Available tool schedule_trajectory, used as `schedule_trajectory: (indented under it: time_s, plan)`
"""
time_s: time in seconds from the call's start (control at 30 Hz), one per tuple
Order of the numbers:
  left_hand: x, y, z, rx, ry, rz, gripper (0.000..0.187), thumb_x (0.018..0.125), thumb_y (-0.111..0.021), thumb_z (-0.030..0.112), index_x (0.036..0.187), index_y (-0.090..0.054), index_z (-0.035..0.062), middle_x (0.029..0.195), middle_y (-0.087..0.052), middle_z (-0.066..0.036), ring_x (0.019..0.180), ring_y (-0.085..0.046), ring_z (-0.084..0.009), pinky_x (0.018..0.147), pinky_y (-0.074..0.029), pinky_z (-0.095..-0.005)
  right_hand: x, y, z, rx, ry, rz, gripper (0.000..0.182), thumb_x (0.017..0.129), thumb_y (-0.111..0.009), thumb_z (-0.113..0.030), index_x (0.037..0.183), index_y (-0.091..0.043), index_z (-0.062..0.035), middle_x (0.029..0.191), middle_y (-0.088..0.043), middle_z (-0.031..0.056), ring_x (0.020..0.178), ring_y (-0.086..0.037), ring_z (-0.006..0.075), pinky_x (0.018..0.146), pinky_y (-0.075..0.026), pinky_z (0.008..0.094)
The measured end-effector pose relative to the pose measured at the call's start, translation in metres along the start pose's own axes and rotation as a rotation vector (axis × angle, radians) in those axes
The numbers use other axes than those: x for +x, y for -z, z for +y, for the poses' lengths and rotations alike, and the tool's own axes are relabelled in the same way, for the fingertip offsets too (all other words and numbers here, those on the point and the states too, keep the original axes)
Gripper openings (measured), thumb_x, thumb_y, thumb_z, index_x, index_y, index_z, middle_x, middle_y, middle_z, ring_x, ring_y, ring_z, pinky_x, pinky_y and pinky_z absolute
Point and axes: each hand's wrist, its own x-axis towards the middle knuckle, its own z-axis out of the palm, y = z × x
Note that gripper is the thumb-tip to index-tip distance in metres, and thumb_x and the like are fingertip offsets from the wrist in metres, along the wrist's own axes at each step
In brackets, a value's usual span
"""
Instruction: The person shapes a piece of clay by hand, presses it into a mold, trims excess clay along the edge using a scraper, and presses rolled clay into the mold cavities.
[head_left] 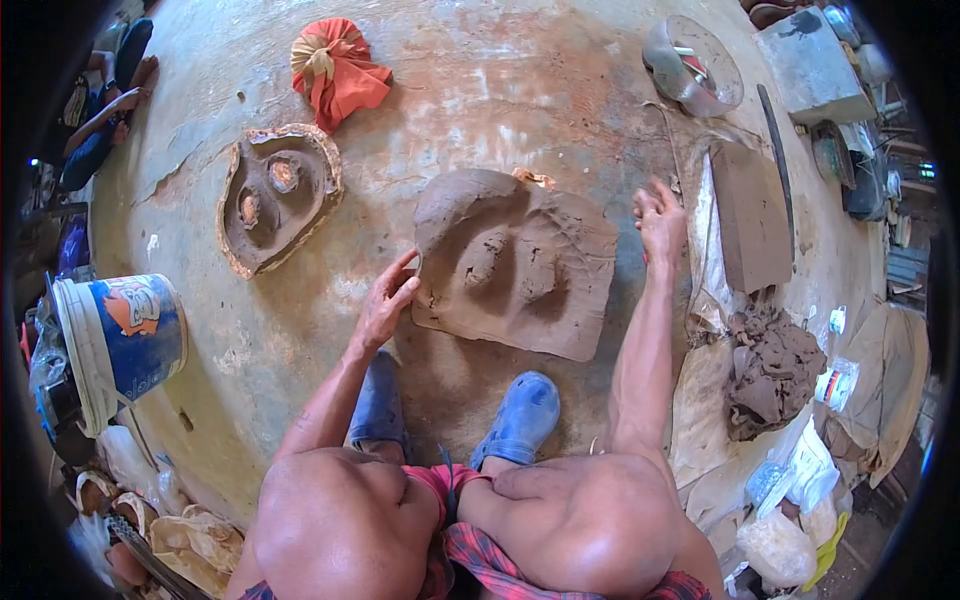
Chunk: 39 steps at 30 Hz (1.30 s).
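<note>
A brown clay slab [590,250] lies on the floor in front of me, pressed over a form with two rounded bumps. My left hand [385,305] is at its left edge, fingers apart, with fingertips touching or very close to the clay. To the right of the slab, apart from it, my right hand [660,222] is raised with curled fingers. A bit of red shows by its wrist; whatever the fingers may hold cannot be made out. Left of the slab sits a clay-lined mold [280,200] with a rough pale rim and two hollows.
An orange cloth bundle [340,75] and a metal bowl [692,65] with small items lie farther out. At right are a clay block [752,220], a heap of soft clay [770,370] and a dark thin rod [777,170]. A bucket [130,340] stands left; another person sits upper left.
</note>
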Motion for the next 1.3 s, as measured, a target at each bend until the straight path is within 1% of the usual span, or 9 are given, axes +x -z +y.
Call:
schedule_trajectory:
  time_s: [0.2,0.4,0.73,0.83,0.9,0.97,1.03,1.07,1.3]
  plan:
    - [0.009,0.005,-0.018,-0.113,-0.008,-0.041,0.066,0.104,-0.068,0.034,0.160,-0.043,0.0083,0.123,-0.066,-0.008,0.110,-0.061,-0.0153,0.098,-0.049,-0.0306,-0.020,-0.048,-0.062,-0.120,0.450,-0.212,0.028,0.086,-0.084,-0.015,0.113,-0.081,-0.0069,0.104,-0.079,0.0142,0.087,-0.076,0.0230,0.079,-0.060,0.0357]
    - [0.008,0.006,-0.012,-0.175,-0.001,-0.107,0.066,0.103,-0.071,0.029,0.159,-0.044,0.0064,0.131,-0.066,-0.014,0.119,-0.063,-0.0192,0.104,-0.051,-0.0363,-0.040,-0.083,-0.093,-0.534,0.732,-0.447,0.024,0.090,-0.069,-0.005,0.110,-0.081,-0.0090,0.103,-0.073,0.0147,0.096,-0.072,0.0344,0.087,-0.057,0.0434]
    - [0.011,0.010,-0.011,-0.203,-0.003,-0.178,0.068,0.101,-0.073,0.029,0.158,-0.044,0.0062,0.131,-0.064,-0.011,0.117,-0.063,-0.0185,0.102,-0.052,-0.0359,-0.048,-0.098,-0.087,-0.705,0.974,-0.295,0.013,0.088,-0.069,-0.007,0.096,-0.079,-0.0043,0.093,-0.074,0.0150,0.093,-0.069,0.0360,0.087,-0.057,0.0462]
    - [0.011,0.009,-0.010,-0.232,-0.002,-0.156,0.069,0.098,-0.076,0.023,0.157,-0.045,0.0038,0.129,-0.068,-0.016,0.116,-0.067,-0.0212,0.101,-0.055,-0.0377,-0.033,-0.085,-0.108,-0.850,0.817,-0.582,0.027,0.090,-0.075,-0.013,0.116,-0.080,-0.0088,0.102,-0.077,0.0148,0.103,-0.071,0.0322,0.092,-0.057,0.0427]
    - [0.010,0.009,-0.009,-0.233,-0.006,-0.163,0.069,0.098,-0.076,0.023,0.157,-0.045,0.0039,0.129,-0.068,-0.016,0.116,-0.067,-0.0214,0.101,-0.055,-0.0378,-0.005,-0.076,-0.111,-0.578,0.489,-0.673,0.037,0.090,-0.079,-0.018,0.125,-0.077,-0.0098,0.120,-0.077,0.0129,0.112,-0.072,0.0265,0.096,-0.056,0.0395]
    - [0.008,0.008,-0.010,-0.231,-0.009,-0.166,0.068,0.098,-0.076,0.023,0.157,-0.046,0.0041,0.130,-0.068,-0.016,0.117,-0.067,-0.0216,0.102,-0.055,-0.0378,0.026,-0.078,-0.101,-0.574,0.696,-0.692,0.047,0.088,-0.084,-0.021,0.133,-0.073,-0.0110,0.127,-0.075,0.0129,0.113,-0.073,0.0218,0.096,-0.057,0.0366]
    - [0.009,0.010,-0.009,-0.236,-0.028,-0.178,0.068,0.098,-0.075,0.023,0.156,-0.046,0.0035,0.130,-0.067,-0.017,0.117,-0.067,-0.0220,0.102,-0.055,-0.0380,0.036,-0.079,-0.122,-0.606,0.227,-1.050,0.052,0.082,-0.088,-0.020,0.131,-0.075,-0.0103,0.111,-0.081,0.0117,0.103,-0.075,0.0207,0.094,-0.055,0.0348]
    - [0.010,0.010,-0.009,-0.236,-0.027,-0.179,0.068,0.098,-0.075,0.023,0.156,-0.046,0.0035,0.130,-0.067,-0.017,0.117,-0.067,-0.0220,0.102,-0.055,-0.0380,0.039,-0.085,-0.128,-0.721,0.213,-1.127,0.057,0.077,-0.092,-0.023,0.129,-0.076,-0.0089,0.096,-0.081,0.0111,0.093,-0.075,0.0172,0.084,-0.056,0.0335]
    - [0.010,0.010,-0.009,-0.232,-0.022,-0.176,0.067,0.097,-0.076,0.023,0.155,-0.047,0.0027,0.131,-0.067,-0.017,0.116,-0.067,-0.0226,0.102,-0.055,-0.0381,0.049,-0.115,-0.127,-0.806,0.193,-1.105,0.050,0.072,-0.096,-0.025,0.113,-0.081,-0.0029,0.079,-0.077,0.0075,0.071,-0.071,0.0146,0.063,-0.055,0.0331]
